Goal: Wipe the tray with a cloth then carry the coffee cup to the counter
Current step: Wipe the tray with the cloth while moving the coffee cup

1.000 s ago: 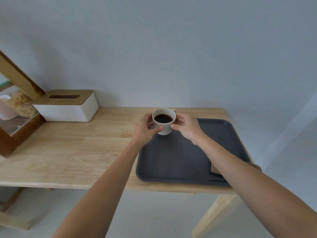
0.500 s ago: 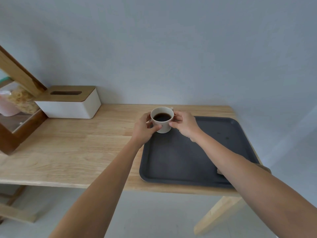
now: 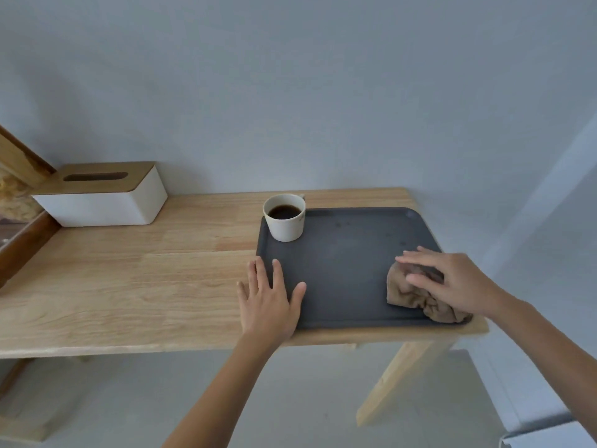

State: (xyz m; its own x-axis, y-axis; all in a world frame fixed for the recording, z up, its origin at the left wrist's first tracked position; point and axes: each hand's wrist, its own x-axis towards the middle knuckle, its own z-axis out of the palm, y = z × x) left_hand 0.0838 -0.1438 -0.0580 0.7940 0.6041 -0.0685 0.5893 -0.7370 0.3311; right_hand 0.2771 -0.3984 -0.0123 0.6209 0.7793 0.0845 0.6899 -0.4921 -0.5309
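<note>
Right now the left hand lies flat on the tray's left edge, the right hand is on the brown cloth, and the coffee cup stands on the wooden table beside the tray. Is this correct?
Not quite: the head view shows the coffee cup standing on the tray, in its far left corner. The left hand and the right hand on the cloth are as you say.

**Colours on the table**

The tray (image 3: pixel 349 279) was dark grey, with a few darker spots on its far half. Under the right hand (image 3: pixel 452 281) lay a brown-beige cloth (image 3: pixel 416 295). Beyond the left hand (image 3: pixel 269 302), the cup (image 3: pixel 286 226) was cream-white and held black coffee. The table (image 3: pixel 129 286) was pale wood with a streaked grain. The tissue box (image 3: pixel 103 202) was white with a tan wooden lid.
</note>
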